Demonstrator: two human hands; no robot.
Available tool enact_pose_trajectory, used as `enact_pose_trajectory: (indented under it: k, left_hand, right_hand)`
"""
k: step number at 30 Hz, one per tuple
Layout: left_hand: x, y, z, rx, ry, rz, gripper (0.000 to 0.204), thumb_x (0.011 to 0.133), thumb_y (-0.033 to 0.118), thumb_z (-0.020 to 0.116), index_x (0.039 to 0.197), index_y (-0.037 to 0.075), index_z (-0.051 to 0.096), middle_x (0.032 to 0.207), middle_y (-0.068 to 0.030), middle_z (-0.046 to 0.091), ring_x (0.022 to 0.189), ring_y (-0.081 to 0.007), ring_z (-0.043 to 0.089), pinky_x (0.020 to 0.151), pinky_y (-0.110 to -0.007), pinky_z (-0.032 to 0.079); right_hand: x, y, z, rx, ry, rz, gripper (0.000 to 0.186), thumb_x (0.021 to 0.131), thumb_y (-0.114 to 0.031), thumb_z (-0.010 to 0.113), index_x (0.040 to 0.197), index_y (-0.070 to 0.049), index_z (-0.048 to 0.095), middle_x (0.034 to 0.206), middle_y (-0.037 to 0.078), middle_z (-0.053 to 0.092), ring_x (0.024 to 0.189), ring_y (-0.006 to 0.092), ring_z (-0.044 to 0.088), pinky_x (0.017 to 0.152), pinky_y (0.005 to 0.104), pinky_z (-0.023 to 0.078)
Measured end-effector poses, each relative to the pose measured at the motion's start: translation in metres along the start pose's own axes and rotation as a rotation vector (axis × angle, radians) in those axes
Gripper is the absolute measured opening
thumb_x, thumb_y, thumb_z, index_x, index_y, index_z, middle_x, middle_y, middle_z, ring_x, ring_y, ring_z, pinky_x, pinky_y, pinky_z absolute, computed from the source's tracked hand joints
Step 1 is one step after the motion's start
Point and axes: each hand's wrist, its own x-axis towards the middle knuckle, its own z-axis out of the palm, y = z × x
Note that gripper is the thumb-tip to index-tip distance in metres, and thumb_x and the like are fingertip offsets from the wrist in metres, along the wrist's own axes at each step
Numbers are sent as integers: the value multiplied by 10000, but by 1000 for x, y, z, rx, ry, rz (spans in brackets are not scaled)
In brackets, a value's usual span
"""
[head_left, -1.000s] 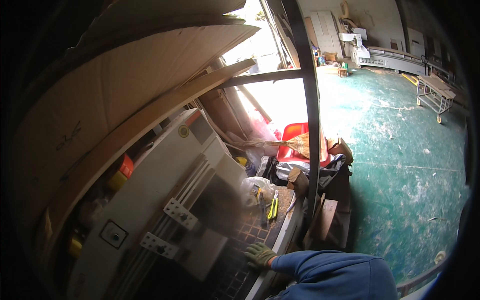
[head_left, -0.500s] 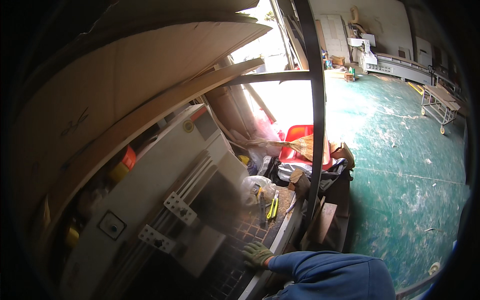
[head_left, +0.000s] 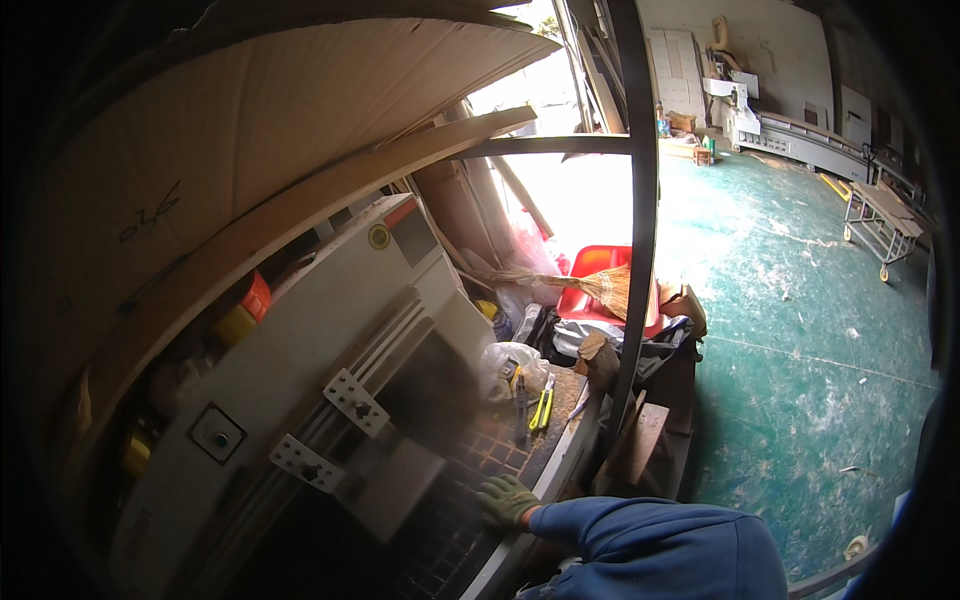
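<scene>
Across a black, square-gridded machine bed (head_left: 485, 450), a right hand in an olive-green work glove (head_left: 507, 500) lay near the edge, its fingers loosely spread and gripping nothing visible, apparently placed there for support. The left hand was out of view. A flat, pale grey panel (head_left: 395, 490) sat near the fingertips, to their left. Farther up, yellow-handled pliers (head_left: 543, 403) and a slim dark tool (head_left: 522, 412) lay beside a clear plastic bag (head_left: 525, 362), seemingly grouped for easy reach. A dark metal post (head_left: 641, 210) and a brown wooden block (head_left: 598, 355) crowded the far corner, likely hindering access to a red plastic dustpan (head_left: 590, 262) with a straw broom (head_left: 610, 288) across it
</scene>
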Motion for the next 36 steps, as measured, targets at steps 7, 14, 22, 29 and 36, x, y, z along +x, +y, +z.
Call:
enact_pose_trajectory:
  k: [7, 14, 22, 29, 36]
  left_hand:
    - [0, 3, -1, -5, -9, -14, 495, 943, 507, 652, 1231, 119, 761, 1313, -169, 692, 1262, -401, 598, 1069, -593, 455]
    - [0, 2, -1, -4, -9, -37, 503, 943, 513, 653, 1242, 121, 756, 1335, -167, 684, 1288, -401, 586, 1084, -599, 442]
    - [1, 3, -1, -9, -15, -55, 514, 943, 519, 654, 1255, 123, 751, 1361, -164, 675, 1316, -400, 571, 1100, -606, 428]
    - [2, 0, -4, -6, -22, -72, 523, 943, 525, 655, 1266, 124, 746, 1383, -161, 668, 1342, -400, 559, 1114, -612, 415]
    - [3, 7, -14, -12, -27, -96, 533, 943, 531, 656, 1278, 125, 741, 1406, -159, 660, 1367, -400, 546, 1128, -618, 402]
  right_hand:
    - [-3, 3, 6, -26, -11, 0, 581, 940, -468, 666, 1408, -129, 612, 1445, 158, 587, 1392, 373, 510, 1192, 525, 365]
    - [0, 0, 2, -18, -20, 4, 585, 947, -478, 665, 1413, -129, 609, 1450, 158, 584, 1400, 371, 503, 1198, 525, 357]
    - [-3, 2, 4, -15, -32, 19, 592, 951, -482, 662, 1422, -128, 600, 1459, 160, 577, 1410, 373, 492, 1203, 525, 349]
    - [-1, 0, -1, -2, -55, 23, 589, 953, -474, 660, 1425, -129, 591, 1468, 161, 568, 1413, 367, 487, 1206, 524, 338]
    - [-1, 1, 0, -7, -47, 20, 595, 951, -483, 656, 1423, -127, 588, 1466, 160, 569, 1410, 363, 489, 1200, 523, 341]
